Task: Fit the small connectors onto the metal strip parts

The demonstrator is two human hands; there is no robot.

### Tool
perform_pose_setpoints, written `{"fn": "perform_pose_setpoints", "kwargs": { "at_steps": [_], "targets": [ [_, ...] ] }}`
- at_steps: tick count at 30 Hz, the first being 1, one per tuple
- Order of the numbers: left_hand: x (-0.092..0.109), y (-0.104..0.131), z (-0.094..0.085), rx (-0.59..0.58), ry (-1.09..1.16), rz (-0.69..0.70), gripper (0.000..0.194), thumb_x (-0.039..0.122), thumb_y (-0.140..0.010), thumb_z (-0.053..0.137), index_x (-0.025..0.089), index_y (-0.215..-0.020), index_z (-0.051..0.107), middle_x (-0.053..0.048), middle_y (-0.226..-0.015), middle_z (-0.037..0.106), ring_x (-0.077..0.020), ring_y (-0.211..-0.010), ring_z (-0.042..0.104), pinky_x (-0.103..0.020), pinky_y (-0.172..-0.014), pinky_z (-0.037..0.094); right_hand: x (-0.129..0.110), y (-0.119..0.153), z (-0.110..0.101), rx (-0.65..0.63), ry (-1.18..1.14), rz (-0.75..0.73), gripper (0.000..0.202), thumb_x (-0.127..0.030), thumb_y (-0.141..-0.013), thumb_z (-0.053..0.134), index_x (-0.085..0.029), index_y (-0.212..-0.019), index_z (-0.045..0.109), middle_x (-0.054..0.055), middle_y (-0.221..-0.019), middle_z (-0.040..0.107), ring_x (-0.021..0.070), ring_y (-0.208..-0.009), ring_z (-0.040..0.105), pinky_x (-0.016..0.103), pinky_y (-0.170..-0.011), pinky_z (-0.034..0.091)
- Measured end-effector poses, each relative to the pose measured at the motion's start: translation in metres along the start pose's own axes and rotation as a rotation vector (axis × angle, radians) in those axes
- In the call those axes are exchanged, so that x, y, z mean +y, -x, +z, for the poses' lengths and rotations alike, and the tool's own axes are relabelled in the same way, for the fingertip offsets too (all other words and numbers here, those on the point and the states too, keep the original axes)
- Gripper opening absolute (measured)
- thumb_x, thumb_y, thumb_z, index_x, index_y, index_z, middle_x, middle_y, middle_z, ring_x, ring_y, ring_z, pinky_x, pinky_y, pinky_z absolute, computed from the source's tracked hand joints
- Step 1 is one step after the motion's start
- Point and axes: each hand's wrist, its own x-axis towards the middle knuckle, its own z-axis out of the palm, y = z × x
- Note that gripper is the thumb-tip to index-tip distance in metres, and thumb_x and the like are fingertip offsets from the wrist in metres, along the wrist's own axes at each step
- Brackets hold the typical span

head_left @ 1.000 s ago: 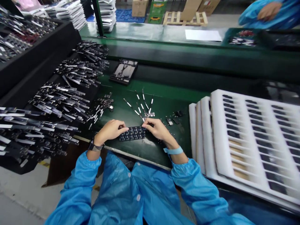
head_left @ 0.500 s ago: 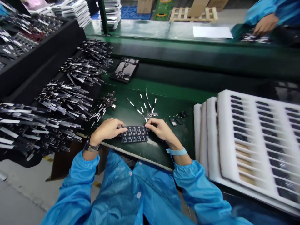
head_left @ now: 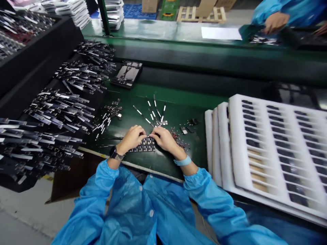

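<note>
A dark sheet (head_left: 144, 146) with rows of small light-marked parts lies near the table's front edge. My left hand (head_left: 133, 139) covers its left part, thumb and fingers pinched together at its upper edge. Close beside it, my right hand (head_left: 163, 139) is pinched at the upper right corner of the sheet. What is between the fingertips of either hand is too small to make out. Just beyond my hands, several thin flex strips (head_left: 155, 112) fan out on the green table. Tiny dark reddish pieces (head_left: 177, 136) are scattered right of my right hand.
Bundles of flex strips (head_left: 58, 109) line the left side beside a black tray (head_left: 61, 41). A black box (head_left: 127, 75) stands behind. White foam trays (head_left: 237, 143) with dark parts stand at right. A co-worker's hand (head_left: 277, 22) is across the bench.
My left hand has moved right along the sheet's upper edge, and its fingertips are now close to my right hand's. The view has shifted slightly to the right.
</note>
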Motion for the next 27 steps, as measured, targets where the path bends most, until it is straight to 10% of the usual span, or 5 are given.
{"fn": "perform_pose_setpoints", "kwargs": {
  "at_steps": [27],
  "targets": [
    [0.004,-0.002,0.002,-0.066,0.025,0.052,0.024,0.01,-0.097,0.064,0.021,-0.08,0.052,-0.004,-0.091,0.062,-0.0245,-0.096,0.056,-0.039,-0.088,0.039,-0.002,0.005,-0.012,-0.107,0.172,-0.14,0.022,-0.02,-0.106,0.059,-0.022,-0.084,0.058,0.006,-0.087,0.064,0.0223,-0.083,0.056,0.031,-0.075,0.038]
  ]
}}
